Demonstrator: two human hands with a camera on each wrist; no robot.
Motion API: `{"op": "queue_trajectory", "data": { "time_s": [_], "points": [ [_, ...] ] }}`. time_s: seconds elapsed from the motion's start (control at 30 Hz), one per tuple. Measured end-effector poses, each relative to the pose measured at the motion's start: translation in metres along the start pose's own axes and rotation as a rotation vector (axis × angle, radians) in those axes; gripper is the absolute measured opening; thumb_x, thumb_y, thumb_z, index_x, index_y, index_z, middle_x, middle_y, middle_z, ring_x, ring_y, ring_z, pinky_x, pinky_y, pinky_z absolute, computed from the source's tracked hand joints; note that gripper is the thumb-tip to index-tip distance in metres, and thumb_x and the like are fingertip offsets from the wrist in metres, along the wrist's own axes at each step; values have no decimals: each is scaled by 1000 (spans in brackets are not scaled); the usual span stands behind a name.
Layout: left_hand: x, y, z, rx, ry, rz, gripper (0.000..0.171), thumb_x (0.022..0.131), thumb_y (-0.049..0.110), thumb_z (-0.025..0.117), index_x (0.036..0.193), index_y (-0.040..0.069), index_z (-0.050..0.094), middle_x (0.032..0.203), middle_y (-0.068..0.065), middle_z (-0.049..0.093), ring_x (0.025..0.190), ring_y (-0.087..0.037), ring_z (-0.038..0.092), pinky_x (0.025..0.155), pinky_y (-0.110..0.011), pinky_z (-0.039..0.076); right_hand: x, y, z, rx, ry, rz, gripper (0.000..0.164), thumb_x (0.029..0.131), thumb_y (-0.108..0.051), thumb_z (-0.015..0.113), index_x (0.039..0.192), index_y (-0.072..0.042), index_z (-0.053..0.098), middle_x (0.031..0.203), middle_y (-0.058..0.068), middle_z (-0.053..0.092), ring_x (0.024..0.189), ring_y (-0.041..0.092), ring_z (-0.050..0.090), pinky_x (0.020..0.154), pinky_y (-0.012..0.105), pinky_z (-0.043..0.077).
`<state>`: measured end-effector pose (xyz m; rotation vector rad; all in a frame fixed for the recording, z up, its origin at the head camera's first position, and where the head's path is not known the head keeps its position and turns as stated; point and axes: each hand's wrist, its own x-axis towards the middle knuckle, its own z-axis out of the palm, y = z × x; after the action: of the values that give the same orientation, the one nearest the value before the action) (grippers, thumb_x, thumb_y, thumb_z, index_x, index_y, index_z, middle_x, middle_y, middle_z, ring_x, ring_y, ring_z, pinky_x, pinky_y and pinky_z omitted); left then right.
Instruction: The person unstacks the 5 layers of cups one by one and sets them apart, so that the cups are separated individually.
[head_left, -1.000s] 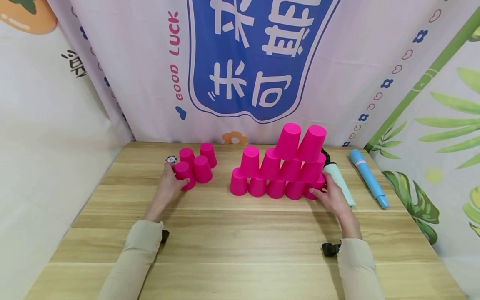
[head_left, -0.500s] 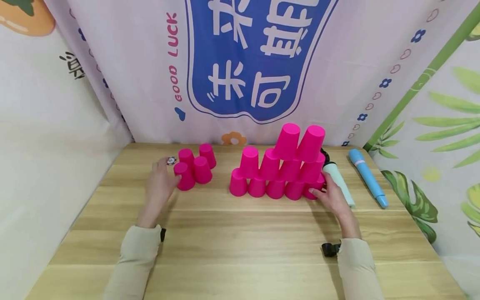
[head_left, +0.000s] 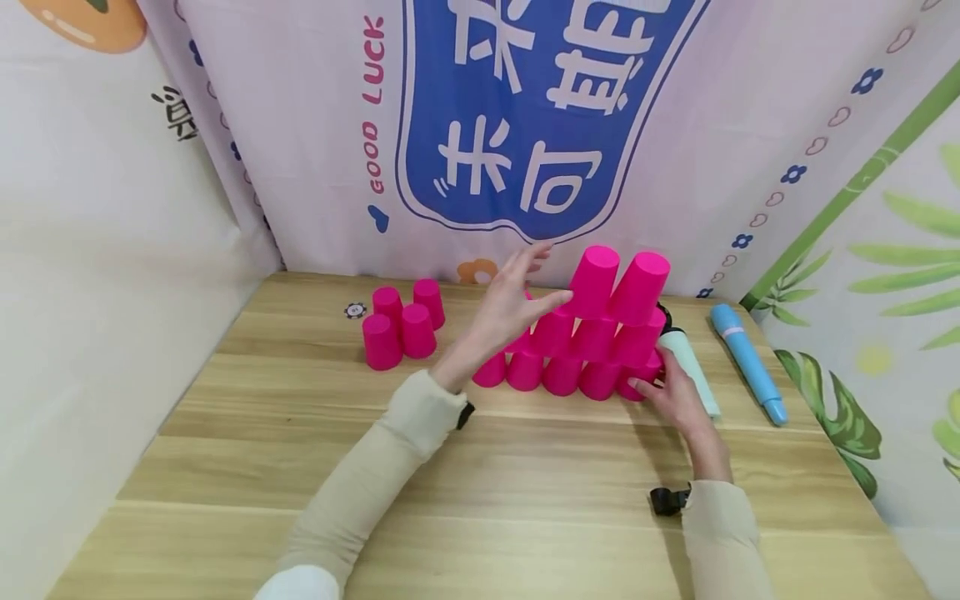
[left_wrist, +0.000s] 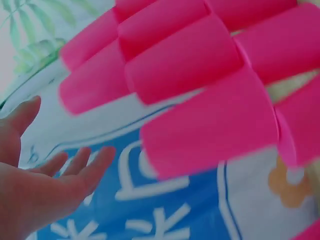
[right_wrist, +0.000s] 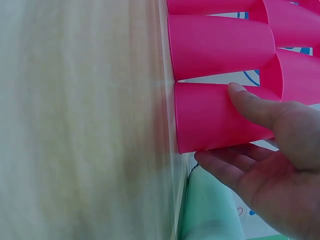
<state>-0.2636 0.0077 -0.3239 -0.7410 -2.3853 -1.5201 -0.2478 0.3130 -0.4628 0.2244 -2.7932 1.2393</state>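
Pink cups, all upside down, form a stepped stack (head_left: pixel 592 337): several in the bottom row, several above, and two cups on top, at its right half. My left hand (head_left: pixel 506 308) hovers in front of the stack's left part, fingers spread and holding nothing; it hides some cups. In the left wrist view, the fingers (left_wrist: pixel 95 167) stand apart from the stacked cups (left_wrist: pixel 185 60). My right hand (head_left: pixel 675 392) holds the rightmost bottom cup (right_wrist: pixel 215 117), thumb on its front and fingers along its outer side.
Several loose pink cups (head_left: pixel 382 342) stand upside down at the back left, beside a small round chip (head_left: pixel 355 310). A pale green cylinder (head_left: pixel 690 371) lies just right of the stack, and a blue pen-shaped object (head_left: pixel 750 362) farther right. A printed curtain (head_left: pixel 315 167) hangs behind.
My left hand has let go of a loose cup at the left, drawn away, then swung right and up to the stack. My right hand has stayed at the same cup.
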Motion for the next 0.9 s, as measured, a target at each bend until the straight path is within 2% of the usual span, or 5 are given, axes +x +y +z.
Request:
{"op": "queue_trajectory", "data": {
  "time_s": [0.17, 0.3, 0.37, 0.67, 0.9],
  "points": [
    [17, -4, 30, -53, -40, -88, 76, 84, 29, 75, 146, 14, 35, 138, -9, 46, 125, -22, 47, 96, -36, 49, -2, 5, 3, 4, -3, 12, 73, 92, -10, 65, 148, 3, 20, 137, 32, 42, 121, 48, 47, 100, 56, 41],
    [25, -5, 42, -87, -59, -131, 77, 83, 29, 76, 146, 13, 36, 134, -9, 48, 122, -26, 50, 92, -35, 51, -1, 4, 3, 8, 1, 7, 73, 92, -8, 65, 148, 3, 20, 137, 31, 42, 121, 48, 47, 101, 55, 41],
    [28, -5, 46, -75, -66, -136, 76, 83, 28, 76, 145, 12, 36, 132, -8, 49, 120, -24, 51, 90, -34, 52, 0, 4, 2, 14, 5, 4, 73, 91, -8, 65, 148, 3, 20, 137, 31, 42, 122, 48, 47, 101, 55, 41],
    [37, -3, 50, 67, -71, -131, 69, 84, 27, 74, 142, 10, 40, 127, -6, 53, 114, -20, 53, 89, -31, 51, 3, 3, 1, 28, 12, 2, 73, 92, -10, 65, 148, 3, 21, 137, 31, 42, 123, 47, 46, 101, 55, 40],
    [35, 0, 40, 93, -27, -87, 70, 83, 23, 76, 141, 10, 41, 129, -7, 51, 116, -20, 52, 89, -31, 52, 2, 3, -1, 17, 6, 0, 73, 92, -11, 65, 148, 2, 21, 138, 31, 42, 123, 47, 46, 101, 55, 40]
  ]
}}
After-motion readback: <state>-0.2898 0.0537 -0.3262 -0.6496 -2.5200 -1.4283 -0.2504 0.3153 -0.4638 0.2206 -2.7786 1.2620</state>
